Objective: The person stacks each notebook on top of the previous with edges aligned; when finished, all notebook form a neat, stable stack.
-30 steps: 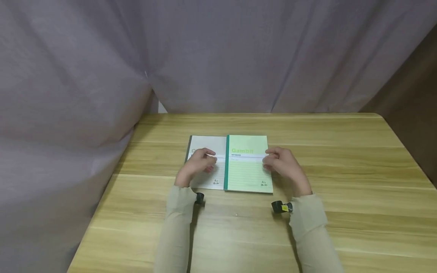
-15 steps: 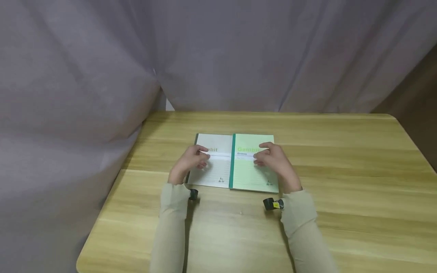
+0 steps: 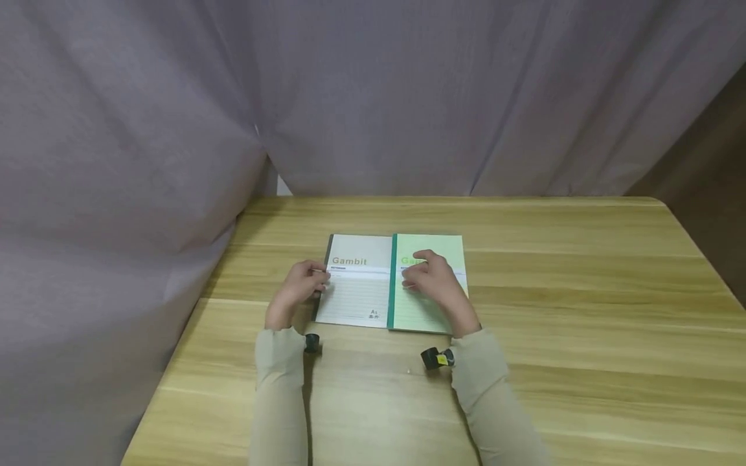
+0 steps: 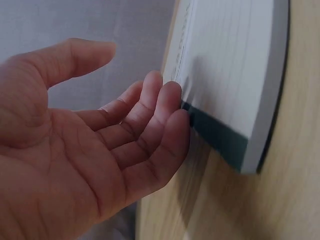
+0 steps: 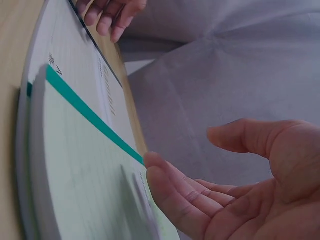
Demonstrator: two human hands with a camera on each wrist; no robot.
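Two "Gambit" notebooks lie side by side on the wooden table (image 3: 524,285). The grey one (image 3: 358,288) is on the left and the green one (image 3: 431,249) with a dark green spine is on the right. My left hand (image 3: 304,281) is at the grey notebook's left edge. In the left wrist view its gently bent fingertips (image 4: 167,102) touch the dark spine edge of the grey notebook (image 4: 230,60). My right hand (image 3: 424,275) hovers over the green cover, fingers relaxed. The right wrist view shows those fingers (image 5: 167,190) just above the green notebook (image 5: 85,190). Neither hand grips anything.
A grey curtain (image 3: 373,90) hangs close behind the table and along its left side. The table's right part and the strip nearest me are bare wood. A small black camera sits on each wrist.
Both hands have shifted left. The left hand slid off the grey cover to its left edge, uncovering the title. The right hand moved from the green notebook's right edge onto its cover.
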